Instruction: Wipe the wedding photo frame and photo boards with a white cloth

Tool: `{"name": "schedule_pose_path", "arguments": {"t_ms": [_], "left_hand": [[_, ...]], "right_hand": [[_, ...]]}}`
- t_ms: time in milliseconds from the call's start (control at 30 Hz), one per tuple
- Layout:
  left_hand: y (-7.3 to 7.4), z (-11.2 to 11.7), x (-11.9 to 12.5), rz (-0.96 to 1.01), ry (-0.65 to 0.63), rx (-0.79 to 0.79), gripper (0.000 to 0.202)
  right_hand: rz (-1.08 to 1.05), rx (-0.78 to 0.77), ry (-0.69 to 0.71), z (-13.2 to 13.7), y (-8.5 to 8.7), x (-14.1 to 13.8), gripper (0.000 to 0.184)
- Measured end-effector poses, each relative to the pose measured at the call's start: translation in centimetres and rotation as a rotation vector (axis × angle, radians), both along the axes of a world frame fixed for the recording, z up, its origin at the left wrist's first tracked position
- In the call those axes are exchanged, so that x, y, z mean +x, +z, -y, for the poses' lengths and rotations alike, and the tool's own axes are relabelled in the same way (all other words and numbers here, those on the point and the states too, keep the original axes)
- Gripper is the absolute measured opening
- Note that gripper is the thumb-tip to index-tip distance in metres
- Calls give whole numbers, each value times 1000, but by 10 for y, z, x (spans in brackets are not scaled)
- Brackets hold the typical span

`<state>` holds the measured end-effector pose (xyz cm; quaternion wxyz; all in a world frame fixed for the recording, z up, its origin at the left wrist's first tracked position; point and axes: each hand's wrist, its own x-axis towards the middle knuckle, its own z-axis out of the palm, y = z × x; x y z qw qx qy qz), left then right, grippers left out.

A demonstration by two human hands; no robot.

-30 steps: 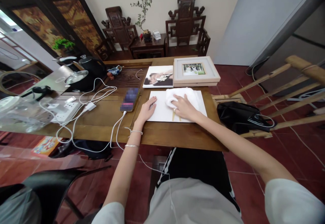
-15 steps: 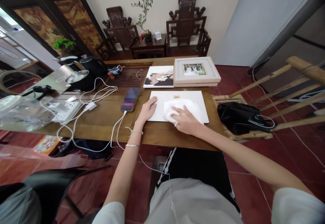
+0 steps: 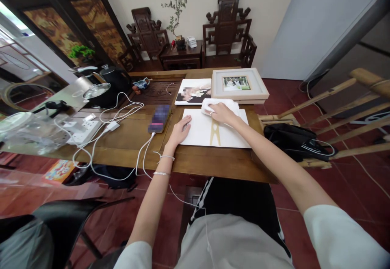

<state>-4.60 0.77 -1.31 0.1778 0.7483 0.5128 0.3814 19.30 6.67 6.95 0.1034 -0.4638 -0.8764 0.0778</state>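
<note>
A flat white board (image 3: 195,133) lies on the wooden table in front of me, with a gold A-shaped piece (image 3: 215,133) on its middle; it looks like the back of a picture frame with its stand. My left hand (image 3: 180,130) rests with fingers stretched out on the board's left edge. At the board's far edge, my right hand (image 3: 224,112) presses on a bunched white cloth (image 3: 231,103), its fingers partly sunk into the folds. The cloth covers the top end of the gold piece and reaches the pictures behind.
Behind the board lie a photo print (image 3: 191,92) and a light wood photo frame (image 3: 258,82). A phone (image 3: 159,118) with a charging cable is left of my left hand. Further left are a power strip (image 3: 83,132), tangled white cables and a kettle (image 3: 114,78). A bamboo chair (image 3: 341,159) stands at the right.
My right hand has slid the white cloth away from me, from the board's middle to its far edge, uncovering most of the gold piece. The left hand stays on the left edge.
</note>
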Motion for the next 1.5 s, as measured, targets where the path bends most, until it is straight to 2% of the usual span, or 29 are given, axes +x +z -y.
{"name": "schedule_pose_path", "arguments": {"t_ms": [100,200,400,567,700,800,900,1000,1200,1300,1400,1500], "left_hand": [[0,0,0,-1,1,-2,40],[-1,-1,0,-5,2,-6,39],[0,0,0,-4,4,3,39],[0,0,0,-5,3,7,40],[2,0,0,-4,-1,7,40],[3,2,1,-8,-1,4,39],[4,2,1,-14,-2,6,40],[3,2,1,-13,1,2,41],[1,0,0,-10,3,-10,40],[2,1,0,-8,3,-11,40],[3,1,0,-12,8,-14,39],[3,1,1,-11,7,-20,39]], "right_hand": [[9,11,6,12,-5,-2,35],[48,27,45,37,-10,-4,35],[108,-11,180,107,-17,-3,44],[79,-7,316,162,-18,3,41],[67,-47,378,179,-15,6,38],[36,-49,360,171,-14,5,41],[34,-45,275,150,-13,1,42],[61,-53,196,120,-12,-7,44],[59,39,73,51,-9,-18,40],[59,32,27,26,-5,-20,39],[69,13,-12,16,-2,-22,39],[72,26,-1,26,-1,-24,40]]}}
